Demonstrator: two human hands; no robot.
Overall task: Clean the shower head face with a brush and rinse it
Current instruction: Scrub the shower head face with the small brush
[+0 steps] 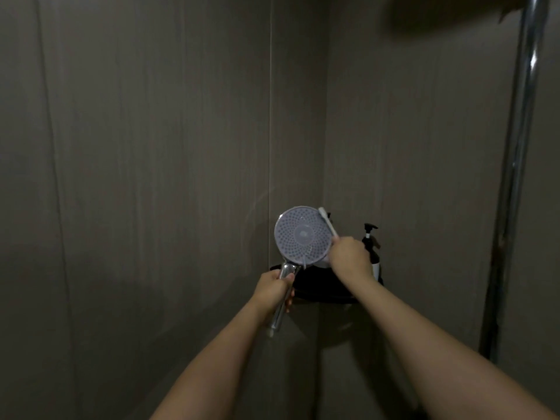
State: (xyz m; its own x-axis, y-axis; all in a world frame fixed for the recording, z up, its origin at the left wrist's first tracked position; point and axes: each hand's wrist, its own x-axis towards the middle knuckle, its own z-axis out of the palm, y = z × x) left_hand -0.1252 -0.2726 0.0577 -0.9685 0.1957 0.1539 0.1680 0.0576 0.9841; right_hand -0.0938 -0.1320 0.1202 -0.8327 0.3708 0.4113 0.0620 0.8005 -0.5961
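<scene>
Left hand (pixel 274 287) fingers clamped round shower head (pixel 302 234) handle, right hand (pixel 350 253) gripping brush (pixel 328 221)

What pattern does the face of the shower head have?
In the head view, the shower head face is pale grey-lilac, with rings of small dots around a plain round centre.

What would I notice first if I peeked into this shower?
First, the round shower head in the middle, its dotted face turned toward the camera, with the left hand gripping its shiny handle. Next, the right hand holds a white brush at the head's upper right edge. Behind them a dark pump bottle stands on a black corner shelf.
</scene>
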